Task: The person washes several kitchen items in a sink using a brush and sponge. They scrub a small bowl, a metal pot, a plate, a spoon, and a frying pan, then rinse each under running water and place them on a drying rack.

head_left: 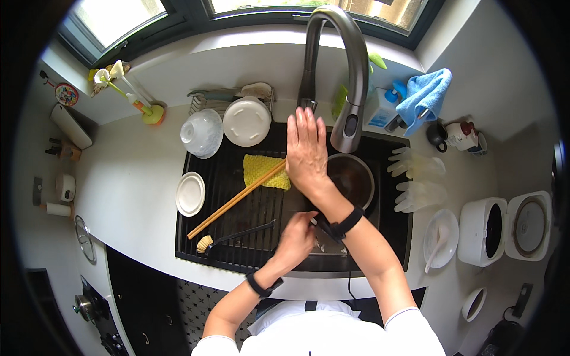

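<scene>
My right hand (307, 148) reaches forward with its fingers straight and side by side, the fingertips at the base of the grey gooseneck faucet (356, 65). Contact there is hard to judge. Under my right forearm, a round pot (355, 181) with a dark inside sits in the black sink, partly covered by the arm. My left hand (297, 238) is curled closed at the pot's near left, around what looks like its dark handle (323, 225). Chopsticks (237, 199) lie slantwise left of my right hand, one end on a yellow cloth (261, 171).
A dish brush (237, 232) rests on the black rack (219, 172). Left and behind are a white lid (190, 194), a glass bowl (205, 133) and a white bowl (246, 121). To the right are clear gloves (418, 194), a plate (448, 228) with a spoon, and an open rice cooker (475, 231).
</scene>
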{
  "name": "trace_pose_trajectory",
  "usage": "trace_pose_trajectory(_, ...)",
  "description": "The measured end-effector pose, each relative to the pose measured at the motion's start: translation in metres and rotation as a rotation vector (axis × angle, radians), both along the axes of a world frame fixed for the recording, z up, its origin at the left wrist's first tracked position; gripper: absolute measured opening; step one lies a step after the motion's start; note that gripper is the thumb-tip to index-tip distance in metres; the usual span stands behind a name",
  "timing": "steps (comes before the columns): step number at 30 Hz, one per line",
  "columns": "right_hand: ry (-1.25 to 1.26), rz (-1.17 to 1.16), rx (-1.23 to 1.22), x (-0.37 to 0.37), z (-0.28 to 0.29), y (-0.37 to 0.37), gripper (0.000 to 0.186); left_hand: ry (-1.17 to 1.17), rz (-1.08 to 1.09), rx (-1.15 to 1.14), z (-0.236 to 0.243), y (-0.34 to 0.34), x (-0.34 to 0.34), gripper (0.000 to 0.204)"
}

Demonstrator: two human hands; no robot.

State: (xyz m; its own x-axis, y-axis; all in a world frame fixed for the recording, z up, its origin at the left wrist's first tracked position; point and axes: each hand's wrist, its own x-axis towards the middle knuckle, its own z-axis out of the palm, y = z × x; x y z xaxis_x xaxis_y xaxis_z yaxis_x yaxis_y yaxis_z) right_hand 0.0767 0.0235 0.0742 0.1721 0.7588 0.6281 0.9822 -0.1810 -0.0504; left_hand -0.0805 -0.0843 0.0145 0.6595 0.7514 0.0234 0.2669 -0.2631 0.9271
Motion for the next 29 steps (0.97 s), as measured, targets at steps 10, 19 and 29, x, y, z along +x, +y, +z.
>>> trace_pose_trajectory(10,-0.281,-0.307,-0.267,0.035,-0.013,0.031,0.064,0.756,0.277,0.687,0.041,0.098,-0.096,0.049)
trace_pose_trajectory(19,-0.530,-0.442,-0.586,0.017,-0.012,0.004,0.066,0.725,0.259,0.760,0.003,0.117,-0.116,0.030)
trace_pose_trajectory(29,-0.460,-0.411,-0.566,0.018,-0.024,-0.003,0.088,0.730,0.250,0.742,0.000,0.120,-0.120,0.022)
